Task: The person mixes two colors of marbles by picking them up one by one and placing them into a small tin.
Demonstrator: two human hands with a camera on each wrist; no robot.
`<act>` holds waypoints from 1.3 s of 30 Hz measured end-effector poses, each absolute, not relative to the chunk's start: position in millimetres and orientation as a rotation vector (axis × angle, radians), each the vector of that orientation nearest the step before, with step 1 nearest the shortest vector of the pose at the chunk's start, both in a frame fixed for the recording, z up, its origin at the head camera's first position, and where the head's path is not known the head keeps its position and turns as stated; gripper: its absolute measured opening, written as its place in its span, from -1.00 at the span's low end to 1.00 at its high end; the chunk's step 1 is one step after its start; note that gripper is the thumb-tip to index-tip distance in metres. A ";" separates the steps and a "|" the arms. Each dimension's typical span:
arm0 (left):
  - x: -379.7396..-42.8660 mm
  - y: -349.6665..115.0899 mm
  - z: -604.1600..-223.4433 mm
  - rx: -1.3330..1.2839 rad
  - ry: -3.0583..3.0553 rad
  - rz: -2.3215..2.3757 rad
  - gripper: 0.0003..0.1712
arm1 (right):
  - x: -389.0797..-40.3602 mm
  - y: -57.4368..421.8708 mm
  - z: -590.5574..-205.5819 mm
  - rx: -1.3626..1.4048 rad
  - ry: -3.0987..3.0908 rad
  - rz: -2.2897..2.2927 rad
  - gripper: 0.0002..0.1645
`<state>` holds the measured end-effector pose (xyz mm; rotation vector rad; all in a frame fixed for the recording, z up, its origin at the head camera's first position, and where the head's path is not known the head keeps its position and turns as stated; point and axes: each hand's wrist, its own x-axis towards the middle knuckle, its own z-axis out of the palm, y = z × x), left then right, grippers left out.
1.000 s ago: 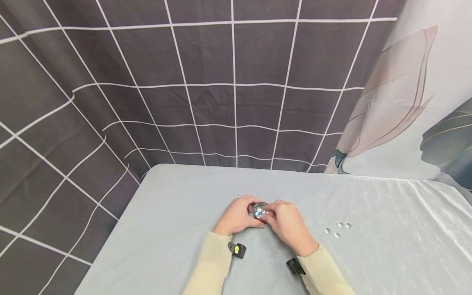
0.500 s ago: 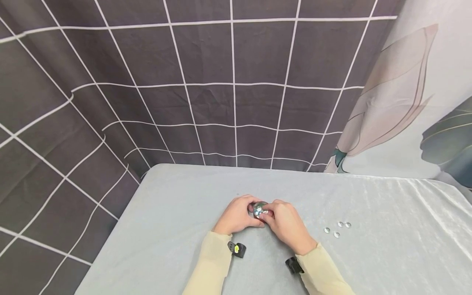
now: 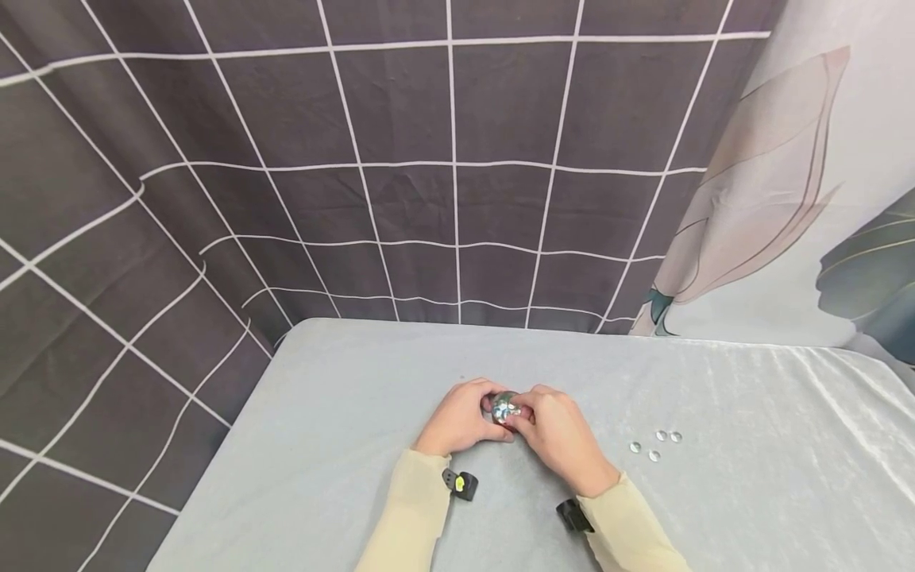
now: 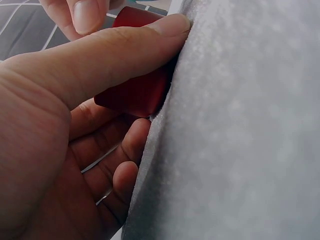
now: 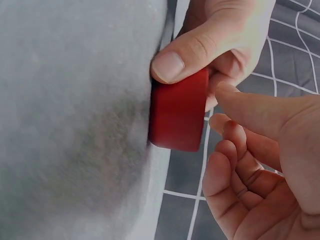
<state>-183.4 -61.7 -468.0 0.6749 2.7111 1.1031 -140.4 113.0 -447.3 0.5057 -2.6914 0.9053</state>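
My left hand (image 3: 459, 417) grips a short red cylindrical container (image 5: 179, 114) standing on the light grey cloth. Its thumb lies along the near side in the left wrist view, over the red wall (image 4: 137, 95). Seen from the head, the top (image 3: 503, 409) glitters silver with bits of blue and green. My right hand (image 3: 561, 433) has its fingers bent, with thumb and index fingertips close together right at that top. I cannot tell whether they pinch a piece there. Several clear glass pebbles (image 3: 661, 436) lie on the cloth to the right of the right hand.
The table (image 3: 343, 397) is covered in pale grey velvety cloth. Behind it and to the left hangs a dark curtain (image 3: 400, 199) with white grid lines. A floral curtain (image 3: 772, 214) hangs at the right.
The glittering top shows a shifted pattern of silver and blue as the right fingertips make small motions there. Left hand, container and the loose pebbles stay in place.
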 end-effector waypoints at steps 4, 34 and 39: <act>-183.5 -60.9 -468.6 0.671 2.705 1.105 -0.32 | -139.5 115.7 -444.1 0.483 -2.680 0.896 -0.82; -181.7 -61.8 -468.9 0.680 2.709 1.112 -0.32 | -125.3 153.9 -432.6 0.458 -2.670 0.761 -0.81; -182.1 -61.4 -468.5 0.676 2.713 1.108 -0.32 | -122.6 159.2 -430.3 0.467 -2.666 0.743 -0.81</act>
